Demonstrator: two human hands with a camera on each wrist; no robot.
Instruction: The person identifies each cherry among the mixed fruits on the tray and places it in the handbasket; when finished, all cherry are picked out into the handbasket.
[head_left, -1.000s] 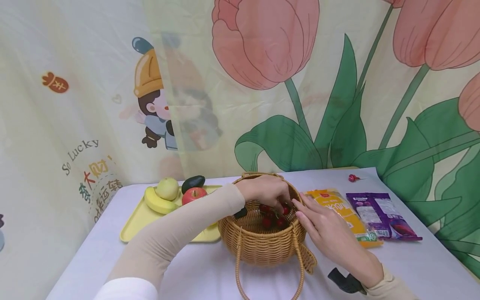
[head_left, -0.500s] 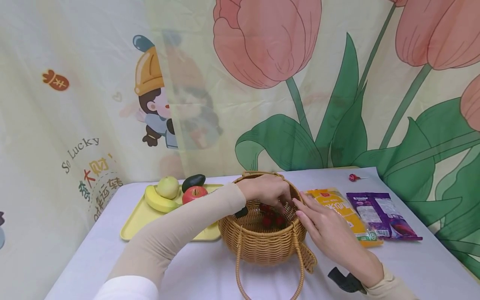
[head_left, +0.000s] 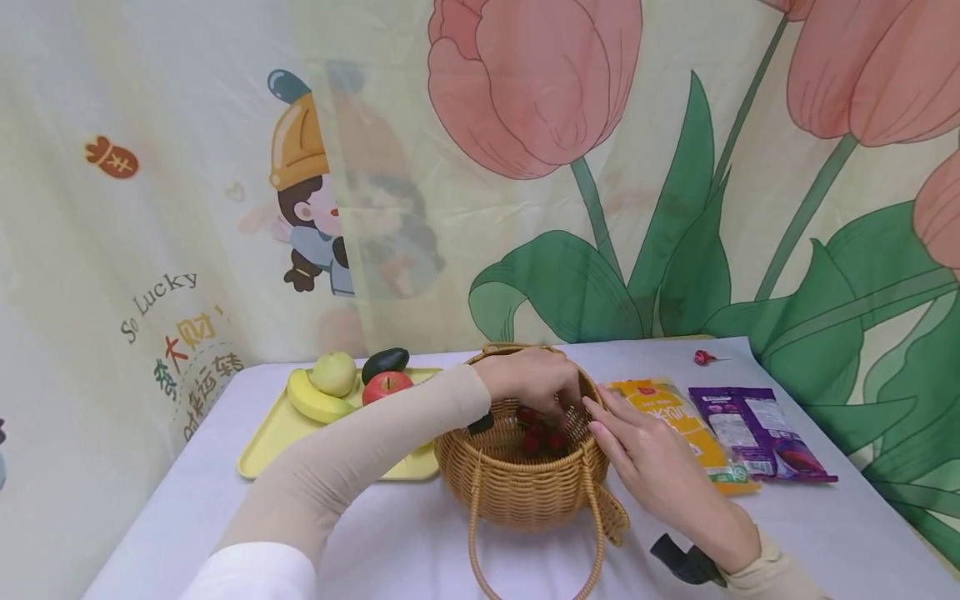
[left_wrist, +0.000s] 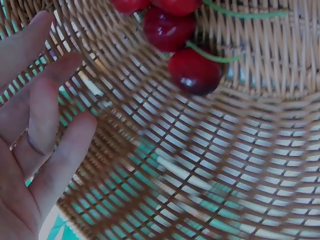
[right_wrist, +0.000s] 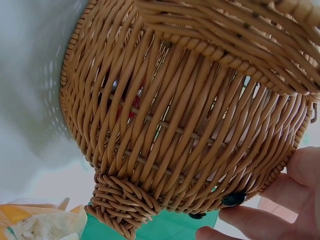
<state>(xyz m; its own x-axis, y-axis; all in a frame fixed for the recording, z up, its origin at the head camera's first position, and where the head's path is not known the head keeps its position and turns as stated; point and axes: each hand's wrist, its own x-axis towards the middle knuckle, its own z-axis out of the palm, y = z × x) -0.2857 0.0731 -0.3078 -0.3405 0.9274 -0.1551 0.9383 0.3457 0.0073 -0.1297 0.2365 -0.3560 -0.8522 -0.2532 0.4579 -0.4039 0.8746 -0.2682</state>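
A round wicker basket (head_left: pixel 517 500) stands on the table, its handle lowered toward the front. My left hand (head_left: pixel 536 379) reaches over the rim into it. Red cherries (left_wrist: pixel 195 72) with green stems lie inside on the weave. In the left wrist view the fingers (left_wrist: pixel 65 160) are spread loosely near the basket wall, apart from the cherries, holding nothing. My right hand (head_left: pixel 652 450) rests its straight fingers against the basket's right rim. From the right wrist view, those fingers (right_wrist: pixel 260 225) lie along the outer wall, beside two black beads (right_wrist: pixel 234 199).
Left of the basket is a yellow tray (head_left: pixel 258 454) with a banana (head_left: pixel 318 404), a green round fruit (head_left: pixel 334 374), a red apple (head_left: pixel 386 387) and an avocado (head_left: pixel 386 364). To the right lie an orange packet (head_left: pixel 675 417), a purple packet (head_left: pixel 757 429) and a red lollipop (head_left: pixel 702 357).
A cherry beside my left fingers has dropped out of sight there, and those fingers now show none between them. The right hand stays at the rim. The head view shifts slightly.
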